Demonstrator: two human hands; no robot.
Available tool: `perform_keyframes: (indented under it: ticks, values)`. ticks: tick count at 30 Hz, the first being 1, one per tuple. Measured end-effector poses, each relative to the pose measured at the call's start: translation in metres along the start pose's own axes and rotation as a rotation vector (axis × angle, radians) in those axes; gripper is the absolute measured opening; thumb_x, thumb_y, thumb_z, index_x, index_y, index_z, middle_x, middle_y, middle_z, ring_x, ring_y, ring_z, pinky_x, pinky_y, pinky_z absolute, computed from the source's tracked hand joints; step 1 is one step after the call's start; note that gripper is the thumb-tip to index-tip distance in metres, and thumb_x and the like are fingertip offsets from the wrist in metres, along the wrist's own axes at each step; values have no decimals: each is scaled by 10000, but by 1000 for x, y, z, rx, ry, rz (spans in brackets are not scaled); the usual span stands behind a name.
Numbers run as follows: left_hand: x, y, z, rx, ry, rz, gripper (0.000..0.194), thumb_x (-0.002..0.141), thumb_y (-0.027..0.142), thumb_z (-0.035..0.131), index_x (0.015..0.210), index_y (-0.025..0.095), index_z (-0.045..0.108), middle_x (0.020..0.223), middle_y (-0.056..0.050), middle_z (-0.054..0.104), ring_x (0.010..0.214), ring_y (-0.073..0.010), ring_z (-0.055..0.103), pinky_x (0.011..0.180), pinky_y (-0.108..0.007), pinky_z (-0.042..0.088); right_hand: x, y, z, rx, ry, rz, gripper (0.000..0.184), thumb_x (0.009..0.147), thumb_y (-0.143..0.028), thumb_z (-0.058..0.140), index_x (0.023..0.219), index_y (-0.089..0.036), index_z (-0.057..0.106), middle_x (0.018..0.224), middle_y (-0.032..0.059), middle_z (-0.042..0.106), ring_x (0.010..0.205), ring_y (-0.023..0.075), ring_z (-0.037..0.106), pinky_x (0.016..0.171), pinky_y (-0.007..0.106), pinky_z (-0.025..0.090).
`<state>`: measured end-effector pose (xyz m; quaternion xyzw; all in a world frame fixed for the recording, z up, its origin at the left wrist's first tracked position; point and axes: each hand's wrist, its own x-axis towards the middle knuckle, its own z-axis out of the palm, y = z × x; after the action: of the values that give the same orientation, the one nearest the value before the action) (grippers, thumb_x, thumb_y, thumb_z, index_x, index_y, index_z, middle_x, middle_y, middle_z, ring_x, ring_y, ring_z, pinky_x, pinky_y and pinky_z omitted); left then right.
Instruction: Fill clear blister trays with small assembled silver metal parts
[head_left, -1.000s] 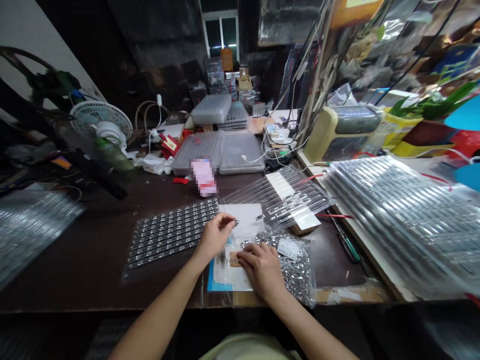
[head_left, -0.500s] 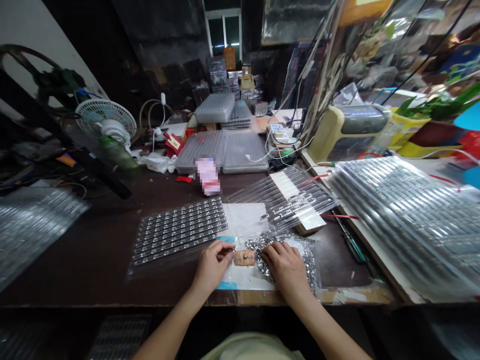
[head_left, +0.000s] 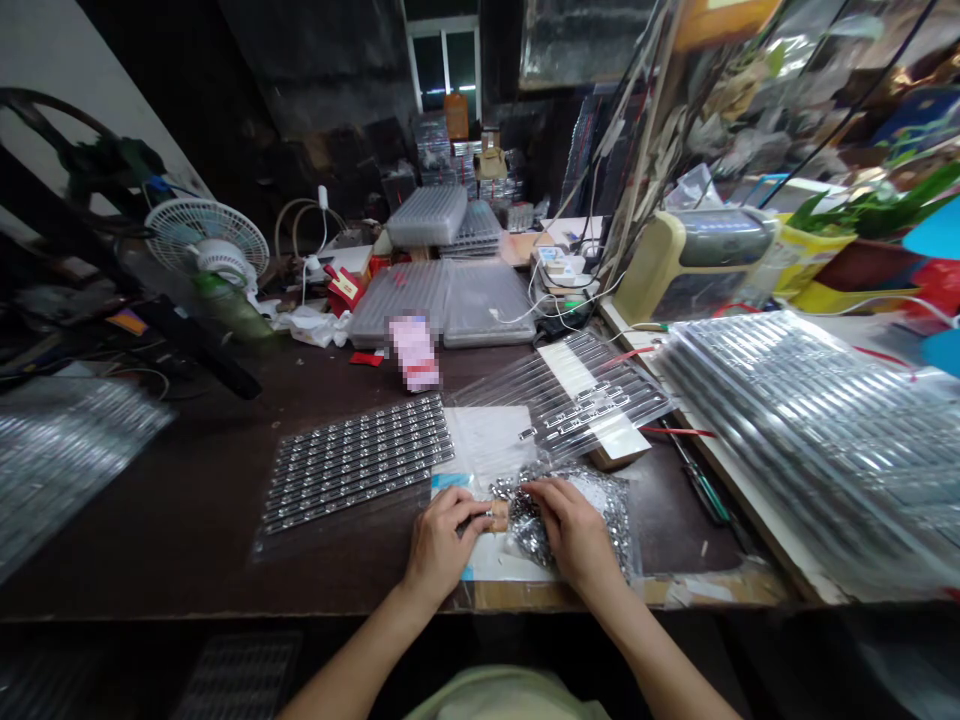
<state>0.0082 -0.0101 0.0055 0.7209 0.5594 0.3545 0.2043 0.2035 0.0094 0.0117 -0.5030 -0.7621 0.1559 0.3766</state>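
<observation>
My left hand (head_left: 442, 540) rests on a white sheet (head_left: 487, 445) at the desk's near edge, fingers curled against a small tan block (head_left: 498, 516). My right hand (head_left: 570, 525) lies just right of that block, fingers bent into a clear bag of small shiny metal parts (head_left: 600, 505). Both hands meet at the block; what each pinches is too small to make out. A clear tray filled with rows of metal parts (head_left: 352, 465) lies left of the hands. A clear ridged tray holding a few parts (head_left: 577, 400) sits behind the bag.
A tall stack of clear trays (head_left: 810, 430) fills the right side. A screwdriver (head_left: 697, 480) lies beside the bag. A small white fan (head_left: 206, 245), grey lidded boxes (head_left: 442, 300), a power strip with cables (head_left: 562, 270) and a beige machine (head_left: 697, 260) stand at the back. More trays (head_left: 60, 450) lie at left.
My left hand came down from a raised pinch over the white sheet to the tan block. My right hand shifted right onto the bag of parts, then both hands closed in on the block.
</observation>
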Motion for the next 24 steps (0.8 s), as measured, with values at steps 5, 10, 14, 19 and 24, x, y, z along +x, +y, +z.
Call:
perform_keyframes:
  ticks: [5, 10, 14, 19, 24]
  values:
    - [1, 3, 0, 56, -12, -1, 133, 812, 222, 633, 908, 234, 725, 830, -43, 651, 788, -181, 631, 700, -290, 518, -1, -2, 2, 11, 11, 5, 222, 905, -200, 413, 928, -217, 634, 865, 52, 679, 812, 176, 634, 730, 299, 507]
    - [1, 4, 0, 27, -35, -32, 126, 821, 222, 619, 889, 239, 724, 824, -40, 653, 791, -185, 624, 709, -301, 508, -2, -9, 7, -66, -46, 49, 152, 896, -273, 500, 853, -230, 639, 796, 25, 677, 759, 178, 605, 699, 303, 433]
    - [1, -2, -1, -139, 68, -82, 131, 836, 230, 591, 877, 208, 714, 840, -46, 657, 792, -174, 623, 711, -282, 505, 2, -20, 16, -134, -88, -1, 98, 850, -309, 602, 804, -265, 676, 825, 7, 686, 795, 186, 562, 711, 323, 352]
    - [3, -9, -5, -226, 170, -143, 159, 844, 266, 576, 872, 171, 700, 857, -65, 661, 789, -174, 618, 661, -260, 490, 3, -28, 30, -176, -128, -49, 88, 839, -292, 622, 835, -315, 707, 890, 1, 683, 814, 184, 522, 720, 338, 321]
    - [3, -9, -5, -242, 160, -152, 168, 839, 279, 579, 871, 169, 701, 850, -63, 655, 775, -170, 617, 633, -248, 483, 3, -25, 25, -241, -141, -52, 105, 834, -302, 631, 905, -329, 703, 912, 2, 666, 837, 188, 505, 728, 340, 315]
